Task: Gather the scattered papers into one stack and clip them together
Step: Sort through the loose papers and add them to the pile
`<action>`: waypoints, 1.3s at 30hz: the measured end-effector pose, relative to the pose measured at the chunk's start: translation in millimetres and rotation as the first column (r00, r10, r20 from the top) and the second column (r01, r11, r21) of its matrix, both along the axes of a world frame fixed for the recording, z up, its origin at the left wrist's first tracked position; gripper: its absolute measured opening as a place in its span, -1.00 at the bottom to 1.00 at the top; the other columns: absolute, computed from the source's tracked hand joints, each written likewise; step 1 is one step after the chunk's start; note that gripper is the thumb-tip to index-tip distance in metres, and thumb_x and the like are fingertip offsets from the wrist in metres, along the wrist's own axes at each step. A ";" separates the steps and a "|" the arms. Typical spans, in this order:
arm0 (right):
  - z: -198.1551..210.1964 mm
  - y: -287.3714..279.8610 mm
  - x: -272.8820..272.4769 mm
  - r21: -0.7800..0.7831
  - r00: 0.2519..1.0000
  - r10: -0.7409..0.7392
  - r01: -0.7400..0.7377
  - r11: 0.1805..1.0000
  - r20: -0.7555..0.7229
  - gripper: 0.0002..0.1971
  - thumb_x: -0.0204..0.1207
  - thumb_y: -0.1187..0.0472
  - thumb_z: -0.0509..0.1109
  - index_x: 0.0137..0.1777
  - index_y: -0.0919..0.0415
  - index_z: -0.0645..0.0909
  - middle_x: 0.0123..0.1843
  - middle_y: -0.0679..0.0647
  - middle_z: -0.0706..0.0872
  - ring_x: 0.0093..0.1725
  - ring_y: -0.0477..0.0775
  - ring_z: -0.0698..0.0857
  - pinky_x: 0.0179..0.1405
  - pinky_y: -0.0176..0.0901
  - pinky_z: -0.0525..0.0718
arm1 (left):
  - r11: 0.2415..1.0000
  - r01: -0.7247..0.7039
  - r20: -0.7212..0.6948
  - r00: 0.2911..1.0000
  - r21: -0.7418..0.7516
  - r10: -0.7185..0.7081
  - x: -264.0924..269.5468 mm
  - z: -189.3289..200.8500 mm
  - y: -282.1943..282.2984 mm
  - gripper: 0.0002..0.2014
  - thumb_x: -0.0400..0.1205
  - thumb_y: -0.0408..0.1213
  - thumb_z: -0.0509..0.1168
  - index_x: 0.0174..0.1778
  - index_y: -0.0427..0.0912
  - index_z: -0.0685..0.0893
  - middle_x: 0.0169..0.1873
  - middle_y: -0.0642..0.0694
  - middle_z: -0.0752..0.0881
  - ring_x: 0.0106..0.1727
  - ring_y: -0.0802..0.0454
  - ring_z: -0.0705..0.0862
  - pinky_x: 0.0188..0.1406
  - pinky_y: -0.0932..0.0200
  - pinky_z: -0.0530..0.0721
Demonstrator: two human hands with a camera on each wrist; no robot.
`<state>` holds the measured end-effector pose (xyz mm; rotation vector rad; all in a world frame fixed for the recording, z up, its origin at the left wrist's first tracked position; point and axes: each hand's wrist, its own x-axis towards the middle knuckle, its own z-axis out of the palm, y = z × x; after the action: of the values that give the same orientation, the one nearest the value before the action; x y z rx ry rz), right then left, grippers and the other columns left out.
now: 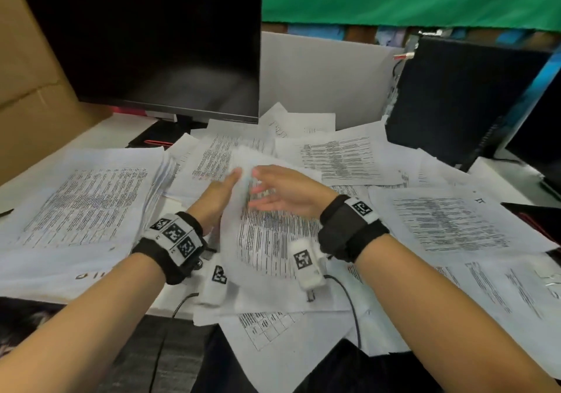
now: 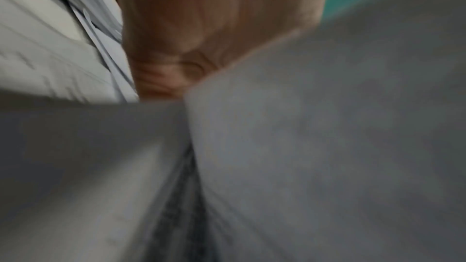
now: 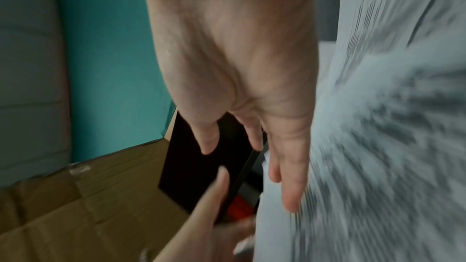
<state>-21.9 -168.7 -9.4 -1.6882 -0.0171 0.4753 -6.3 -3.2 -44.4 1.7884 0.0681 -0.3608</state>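
Note:
Printed white sheets lie scattered all over the desk (image 1: 100, 131). A thicker pile of papers (image 1: 85, 207) sits at the left. In the middle, one sheet (image 1: 267, 240) stands lifted and curved between my hands. My left hand (image 1: 220, 193) holds its left edge, thumb on the front and fingers hidden behind the paper. My right hand (image 1: 273, 192) lies with straight, spread fingers against the printed face. The right wrist view shows that flat palm (image 3: 239, 67) beside the blurred sheet (image 3: 378, 146). In the left wrist view the sheet (image 2: 327, 127) covers my left hand's (image 2: 201, 27) fingers.
A dark monitor (image 1: 151, 43) stands at the back left, and a black computer tower (image 1: 455, 98) at the back right. A cardboard wall (image 1: 24, 88) closes the left side. Papers overhang the desk's front edge (image 1: 273, 347), and wrist cables (image 1: 352, 304) trail there.

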 end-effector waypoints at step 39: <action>-14.4 -105.2 31.8 -0.710 0.967 0.034 0.160 0.686 0.251 -0.39 0.64 -0.14 0.32 0.61 0.11 0.34 0.40 -0.01 0.51 0.14 0.05 0.65 0.06 -0.06 0.69 | 1.000 0.019 0.028 0.999 -0.019 -0.018 22.8 -45.9 -44.8 -0.64 0.67 -0.20 0.28 0.34 -0.27 0.58 0.20 -0.24 0.71 0.17 -0.22 0.69 0.27 -0.24 0.60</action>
<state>10.0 -273.9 -23.9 -2.5313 0.0602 0.2112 16.6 -48.0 -90.3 1.7753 0.0280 -0.3482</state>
